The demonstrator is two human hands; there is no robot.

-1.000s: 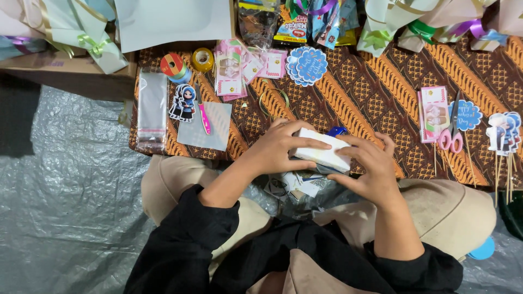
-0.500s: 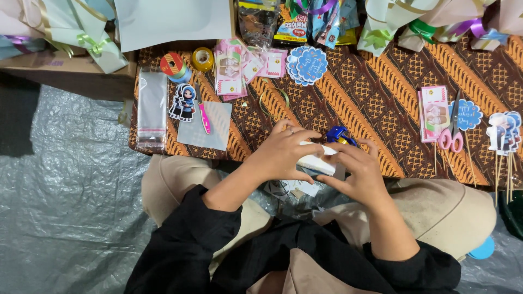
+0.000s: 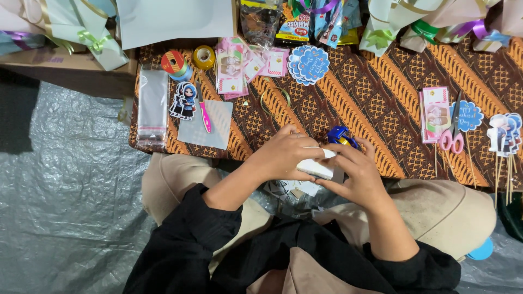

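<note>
My left hand (image 3: 283, 152) and my right hand (image 3: 357, 174) are cupped together over my lap, both gripping a small white folded packet (image 3: 317, 167). Only a strip of the packet shows between my fingers. A blue stapler-like tool (image 3: 342, 135) lies on the batik cloth (image 3: 354, 92) just beyond my right fingertips. I sit cross-legged in beige trousers and black sleeves at the near edge of the low cloth-covered table.
On the cloth lie pink paper notes (image 3: 231, 68), round blue tags (image 3: 308, 63), tape rolls (image 3: 175, 62), a pink cutter (image 3: 205, 117), a clear plastic sleeve (image 3: 152, 106), a cartoon cutout (image 3: 184, 100) and pink scissors (image 3: 451, 139). Wrapped bouquets line the far edge. Grey plastic sheeting (image 3: 65, 190) covers the floor.
My hands have closed in tighter over the white packet, covering more of it, and drawn slightly toward my body. The blue tool beyond my fingers has come into view.
</note>
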